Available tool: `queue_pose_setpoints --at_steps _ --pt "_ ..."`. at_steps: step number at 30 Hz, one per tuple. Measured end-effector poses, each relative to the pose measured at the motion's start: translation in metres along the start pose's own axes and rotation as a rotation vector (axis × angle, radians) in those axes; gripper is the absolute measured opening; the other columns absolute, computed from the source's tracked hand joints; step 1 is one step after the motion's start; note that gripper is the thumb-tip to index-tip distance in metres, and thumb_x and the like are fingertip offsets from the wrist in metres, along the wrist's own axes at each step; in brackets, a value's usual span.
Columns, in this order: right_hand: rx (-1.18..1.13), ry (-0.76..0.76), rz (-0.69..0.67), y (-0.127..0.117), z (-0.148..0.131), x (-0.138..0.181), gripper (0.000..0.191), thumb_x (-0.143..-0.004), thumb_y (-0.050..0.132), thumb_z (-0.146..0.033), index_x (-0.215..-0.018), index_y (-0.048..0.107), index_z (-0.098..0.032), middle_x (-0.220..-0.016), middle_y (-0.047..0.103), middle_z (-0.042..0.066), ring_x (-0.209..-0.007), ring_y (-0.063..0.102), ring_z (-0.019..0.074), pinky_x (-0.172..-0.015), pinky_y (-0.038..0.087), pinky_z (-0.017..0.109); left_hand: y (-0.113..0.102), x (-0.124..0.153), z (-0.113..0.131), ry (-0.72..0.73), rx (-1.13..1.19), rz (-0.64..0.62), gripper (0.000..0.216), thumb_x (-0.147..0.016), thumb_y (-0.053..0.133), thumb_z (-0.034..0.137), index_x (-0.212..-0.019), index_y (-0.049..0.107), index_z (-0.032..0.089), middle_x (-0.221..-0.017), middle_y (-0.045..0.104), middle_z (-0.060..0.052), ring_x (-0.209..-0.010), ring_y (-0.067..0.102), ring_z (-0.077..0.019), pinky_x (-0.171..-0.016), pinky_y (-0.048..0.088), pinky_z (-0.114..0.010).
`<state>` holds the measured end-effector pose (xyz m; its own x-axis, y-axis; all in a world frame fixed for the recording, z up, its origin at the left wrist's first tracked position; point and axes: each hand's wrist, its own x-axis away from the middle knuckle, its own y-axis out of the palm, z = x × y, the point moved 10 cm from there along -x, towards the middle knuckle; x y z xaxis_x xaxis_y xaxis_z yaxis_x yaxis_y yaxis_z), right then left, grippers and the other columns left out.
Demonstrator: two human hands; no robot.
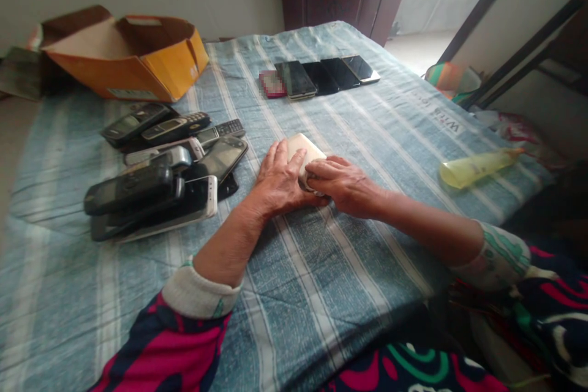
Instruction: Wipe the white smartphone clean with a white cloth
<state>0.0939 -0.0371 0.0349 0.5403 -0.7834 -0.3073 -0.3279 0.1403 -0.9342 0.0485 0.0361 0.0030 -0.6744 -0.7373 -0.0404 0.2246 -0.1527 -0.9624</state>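
A cream-coloured phone (309,148) lies on the striped cloth in front of me, its face pale and plain. My left hand (278,180) holds it down from the left, fingers over its side and thumb along the near edge. Pressed against the near part of the phone is my right hand (346,187), its fingers closed round a small greyish crumpled wad (307,181) that looks like cloth. Much of the wad and the phone's near end are hidden by my fingers.
Left of my hands is a heap of old mobile phones (133,187). Behind it stands an open orange cardboard box (160,76). Several dark phones (298,79) lie in a row farther back. A yellow bottle (475,168) lies at the right on the blue tablecloth (390,257).
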Motion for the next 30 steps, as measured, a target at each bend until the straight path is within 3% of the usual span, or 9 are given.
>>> queue_pose_setpoints --at_steps 8,16,24,30 --pt "-0.062 0.026 -0.051 0.007 0.01 -0.019 0.012 -0.091 0.05 -0.02 -0.091 0.06 -0.015 -0.102 0.054 0.009 -0.094 0.046 0.0187 -0.088 0.035 0.034 -0.001 -0.001 -0.003 0.015 0.01 -0.041 0.121 -0.052 0.071 0.073 -0.144 0.027 0.009 -0.154 0.019 -0.023 -0.142 0.014 -0.042 -0.114 0.021 -0.05" --pt "-0.05 0.025 -0.04 0.002 -0.005 0.001 0.022 -0.094 0.038 -0.015 -0.093 0.06 -0.017 -0.101 0.054 0.008 -0.092 0.044 0.0194 -0.086 0.036 0.034 -0.009 0.0 -0.004 0.068 0.059 -0.121 0.119 -0.051 0.072 0.067 -0.144 0.028 0.006 -0.154 0.021 -0.023 -0.143 0.015 -0.0393 -0.115 0.019 -0.049" --pt "-0.012 -0.002 -0.04 -0.001 -0.013 0.006 0.023 -0.095 0.038 -0.015 -0.095 0.061 -0.018 -0.107 0.056 0.011 -0.096 0.047 0.0222 -0.09 0.038 0.038 -0.015 0.001 -0.005 0.116 0.078 -0.15 0.093 -0.063 0.063 0.042 -0.143 0.03 0.008 -0.154 0.023 -0.018 -0.143 0.017 -0.035 -0.115 0.022 -0.048" --pt "0.021 -0.05 -0.008 -0.007 -0.026 0.017 0.027 -0.094 0.037 -0.012 -0.104 0.061 -0.018 -0.121 0.054 0.013 -0.111 0.046 0.0251 -0.094 0.037 0.042 -0.017 0.0 -0.007 0.131 0.053 -0.111 0.074 -0.07 0.051 0.027 -0.14 0.035 0.009 -0.152 0.031 -0.016 -0.142 0.024 -0.0289 -0.115 0.025 -0.044"
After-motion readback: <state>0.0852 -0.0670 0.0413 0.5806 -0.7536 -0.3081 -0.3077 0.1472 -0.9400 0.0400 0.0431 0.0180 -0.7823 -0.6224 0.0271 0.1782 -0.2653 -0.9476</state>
